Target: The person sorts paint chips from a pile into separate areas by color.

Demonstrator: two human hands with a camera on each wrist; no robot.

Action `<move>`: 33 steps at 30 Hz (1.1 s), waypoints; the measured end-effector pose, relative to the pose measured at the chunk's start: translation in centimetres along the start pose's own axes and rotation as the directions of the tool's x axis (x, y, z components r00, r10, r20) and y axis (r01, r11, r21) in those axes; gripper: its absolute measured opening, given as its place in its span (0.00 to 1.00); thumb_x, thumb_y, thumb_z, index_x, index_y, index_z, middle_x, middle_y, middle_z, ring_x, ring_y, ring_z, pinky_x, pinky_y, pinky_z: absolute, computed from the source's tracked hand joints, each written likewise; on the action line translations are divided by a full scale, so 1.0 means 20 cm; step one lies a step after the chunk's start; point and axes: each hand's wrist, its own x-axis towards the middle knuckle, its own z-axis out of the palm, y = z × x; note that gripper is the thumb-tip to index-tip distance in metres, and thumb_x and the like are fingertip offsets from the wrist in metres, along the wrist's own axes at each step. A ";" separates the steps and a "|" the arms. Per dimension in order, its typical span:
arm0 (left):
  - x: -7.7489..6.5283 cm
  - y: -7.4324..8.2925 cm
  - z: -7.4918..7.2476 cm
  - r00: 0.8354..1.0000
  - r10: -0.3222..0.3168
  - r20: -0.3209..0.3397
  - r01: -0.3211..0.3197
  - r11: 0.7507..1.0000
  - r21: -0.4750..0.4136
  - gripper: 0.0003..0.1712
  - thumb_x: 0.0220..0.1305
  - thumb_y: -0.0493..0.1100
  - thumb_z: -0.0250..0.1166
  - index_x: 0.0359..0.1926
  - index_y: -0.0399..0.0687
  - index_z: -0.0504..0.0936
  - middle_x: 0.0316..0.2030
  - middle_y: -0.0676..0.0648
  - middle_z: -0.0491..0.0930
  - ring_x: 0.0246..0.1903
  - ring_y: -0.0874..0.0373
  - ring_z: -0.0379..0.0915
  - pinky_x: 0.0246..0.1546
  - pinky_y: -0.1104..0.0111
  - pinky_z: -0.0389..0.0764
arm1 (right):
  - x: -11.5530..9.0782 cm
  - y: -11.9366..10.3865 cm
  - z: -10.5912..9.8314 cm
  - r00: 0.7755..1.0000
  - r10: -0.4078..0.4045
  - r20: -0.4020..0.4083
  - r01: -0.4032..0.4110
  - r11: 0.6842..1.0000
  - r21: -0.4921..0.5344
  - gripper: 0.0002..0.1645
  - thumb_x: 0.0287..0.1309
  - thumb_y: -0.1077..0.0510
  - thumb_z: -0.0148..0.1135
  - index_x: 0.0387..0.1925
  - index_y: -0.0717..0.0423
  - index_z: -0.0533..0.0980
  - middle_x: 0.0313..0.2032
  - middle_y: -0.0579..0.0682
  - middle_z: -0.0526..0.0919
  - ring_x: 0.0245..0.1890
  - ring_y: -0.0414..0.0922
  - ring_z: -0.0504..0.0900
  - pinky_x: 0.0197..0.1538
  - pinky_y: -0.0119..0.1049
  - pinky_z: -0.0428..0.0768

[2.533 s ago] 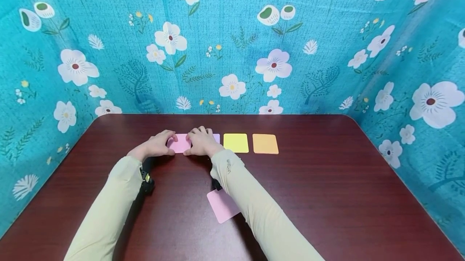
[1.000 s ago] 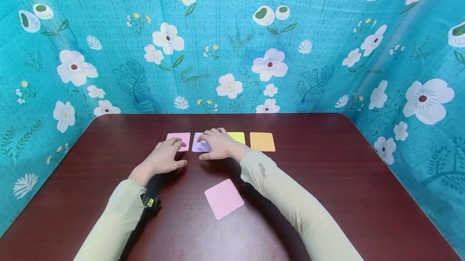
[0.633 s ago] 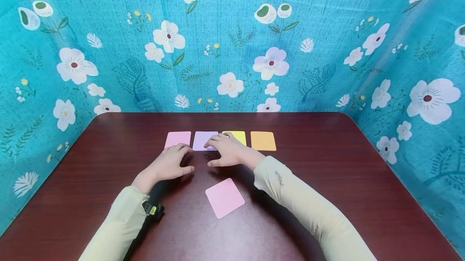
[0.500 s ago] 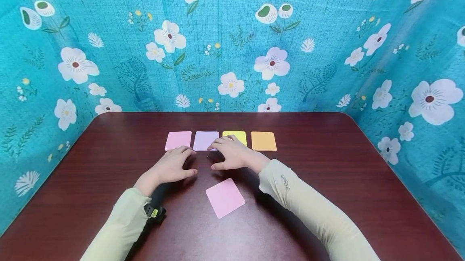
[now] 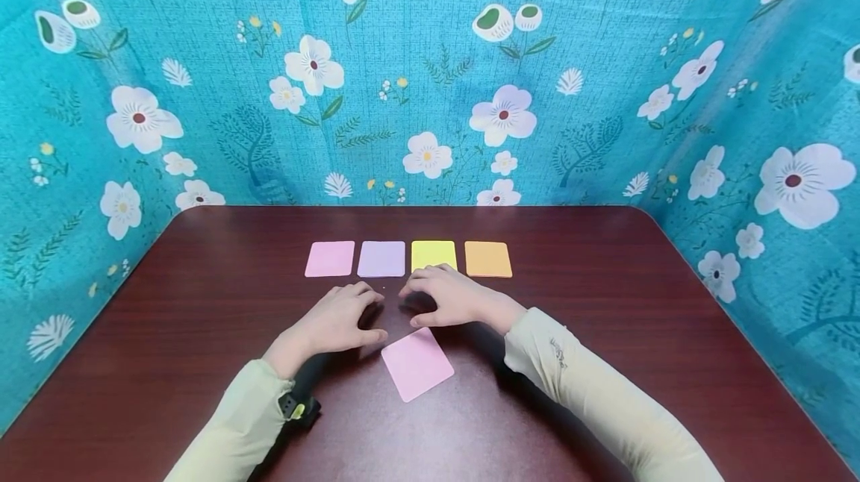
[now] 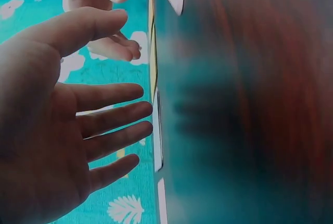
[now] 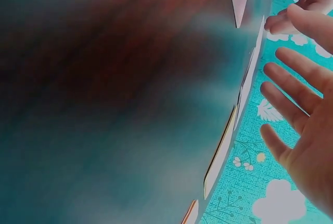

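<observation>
My left hand point(image 5: 336, 320) hovers over the table with fingers spread and nothing between them. Facing it, my right hand point(image 5: 463, 299) also hovers, holding nothing; its fingers look relaxed in the right wrist view. Just in front of both hands lies a loose pink square card point(image 5: 418, 374), turned at an angle. Behind them runs a row of square cards: pink point(image 5: 330, 259), lavender point(image 5: 381, 259), yellow point(image 5: 433, 252) and orange point(image 5: 488, 259). From the head camera, the right fingers cover the near edge of the yellow one. The lavender and orange squares seem to have thickness, perhaps stacked.
The dark red wooden table point(image 5: 605, 362) has rounded far corners. A blue flowered cloth point(image 5: 430, 79) hangs along its back and sides. A dark wrist device point(image 5: 300, 407) is worn below the left hand, at the cuff of a pale sleeve.
Both hands have left the row of cards and come back toward the person. The right one also moved rightward, uncovering the lavender card. The loose pink card stayed put.
</observation>
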 end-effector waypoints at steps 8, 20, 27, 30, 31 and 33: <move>-0.02 0.08 0.02 0.998 0.047 0.028 -0.047 0.999 -0.009 0.28 0.51 0.57 0.63 0.48 0.42 0.78 0.43 0.47 0.75 0.42 0.55 0.70 0.46 0.58 0.70 | -0.08 -0.03 0.01 0.998 -0.036 0.057 0.038 0.999 -0.039 0.31 0.44 0.38 0.64 0.51 0.45 0.74 0.48 0.42 0.75 0.52 0.41 0.70 0.57 0.46 0.64; -0.08 0.20 0.05 0.992 0.118 0.046 -0.120 0.991 0.051 0.32 0.43 0.62 0.65 0.41 0.42 0.78 0.35 0.50 0.72 0.35 0.55 0.69 0.38 0.61 0.71 | -0.18 -0.04 0.04 0.995 -0.044 0.084 0.051 0.996 -0.073 0.40 0.37 0.33 0.66 0.53 0.45 0.72 0.48 0.42 0.72 0.52 0.40 0.68 0.56 0.43 0.63; -0.10 0.26 0.05 0.989 0.113 0.092 -0.117 0.992 0.038 0.38 0.41 0.65 0.66 0.44 0.38 0.77 0.35 0.49 0.70 0.33 0.56 0.67 0.37 0.63 0.72 | -0.22 -0.06 0.04 0.990 -0.032 0.135 0.039 0.998 -0.044 0.51 0.30 0.30 0.69 0.57 0.47 0.68 0.54 0.44 0.67 0.55 0.42 0.65 0.57 0.45 0.63; -0.10 0.29 0.07 0.990 0.116 0.082 -0.123 0.989 0.084 0.40 0.38 0.67 0.67 0.42 0.37 0.77 0.35 0.48 0.69 0.33 0.55 0.66 0.38 0.62 0.72 | -0.23 -0.06 0.06 0.991 -0.041 0.131 0.051 0.996 -0.070 0.51 0.28 0.30 0.70 0.56 0.47 0.68 0.55 0.44 0.66 0.55 0.42 0.64 0.57 0.44 0.64; -0.10 0.30 0.07 0.990 0.115 0.075 -0.123 0.987 0.105 0.41 0.37 0.67 0.67 0.41 0.37 0.77 0.35 0.47 0.68 0.33 0.55 0.66 0.38 0.61 0.72 | -0.23 -0.07 0.06 0.991 -0.040 0.128 0.050 0.996 -0.074 0.50 0.27 0.31 0.70 0.56 0.46 0.68 0.55 0.44 0.66 0.55 0.42 0.64 0.56 0.44 0.64; -0.10 0.32 0.08 0.992 0.114 0.058 -0.121 0.981 0.148 0.41 0.35 0.68 0.67 0.39 0.36 0.76 0.35 0.46 0.69 0.33 0.53 0.66 0.39 0.60 0.72 | -0.23 -0.07 0.06 0.992 -0.038 0.120 0.047 0.996 -0.074 0.48 0.28 0.32 0.71 0.55 0.45 0.69 0.55 0.45 0.66 0.55 0.42 0.64 0.56 0.44 0.64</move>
